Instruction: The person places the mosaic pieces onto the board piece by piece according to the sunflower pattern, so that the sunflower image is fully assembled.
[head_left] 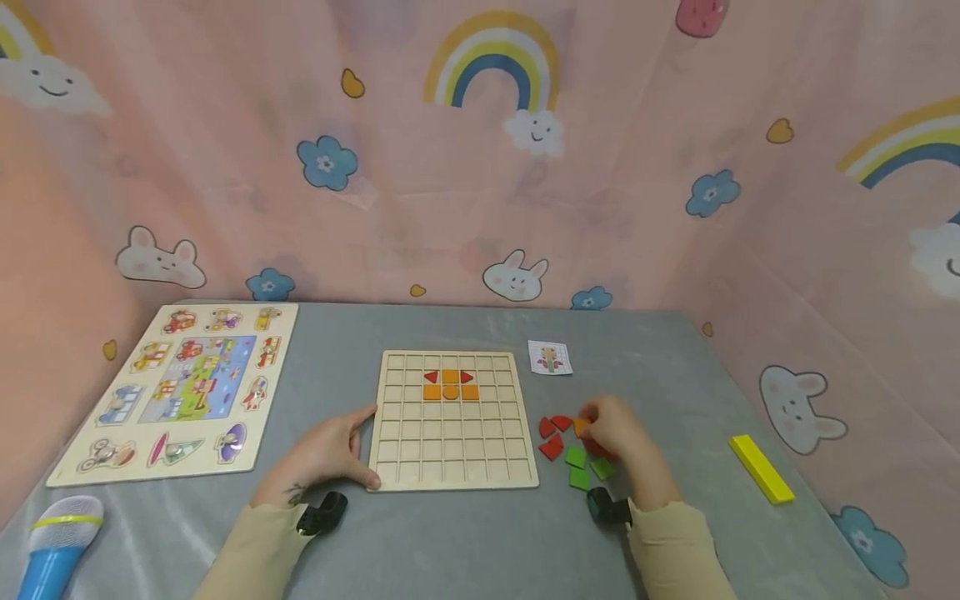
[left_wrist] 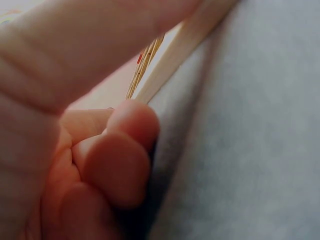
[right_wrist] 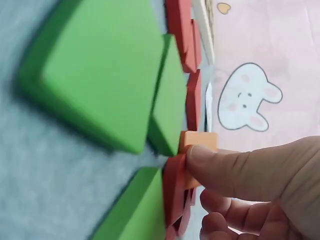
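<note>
One orange tile (right_wrist: 205, 140) is pinched in the right hand (head_left: 618, 428), by red pieces (head_left: 551, 448) right of the gridded board (head_left: 453, 451), whose left edge the left hand (head_left: 324, 452) touches without clasping it.

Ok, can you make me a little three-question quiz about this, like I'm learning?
1. Which hand pinches an orange piece?
2. How many red triangles lie on the wooden grid board?
3. True or false: the yellow block lies on the wooden grid board.

Key:
1. The right hand.
2. Two.
3. False; the yellow block lies apart from the board, on the grey cloth.
</note>
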